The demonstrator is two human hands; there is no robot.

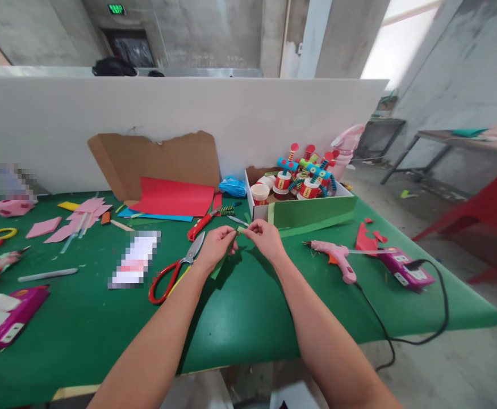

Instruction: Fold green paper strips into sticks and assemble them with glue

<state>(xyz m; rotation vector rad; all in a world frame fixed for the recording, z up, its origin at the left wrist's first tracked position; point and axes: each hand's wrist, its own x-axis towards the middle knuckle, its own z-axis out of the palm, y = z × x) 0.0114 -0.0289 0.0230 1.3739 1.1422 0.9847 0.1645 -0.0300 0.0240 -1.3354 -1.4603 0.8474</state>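
Observation:
My left hand and my right hand are close together over the middle of the green table. Both pinch a narrow green paper strip between thumb and fingertips. Part of the strip hangs below my left hand, and my fingers cover the rest. Scissors with red handles lie beside my left forearm. Just beyond my left hand are a red utility knife and a dark green folded paper spring.
Behind my hands stands an open box of paper-cup figures. To the right are a pink glue gun, its cable, and a purple power unit. Red paper, pink paper pieces and a pen lie left.

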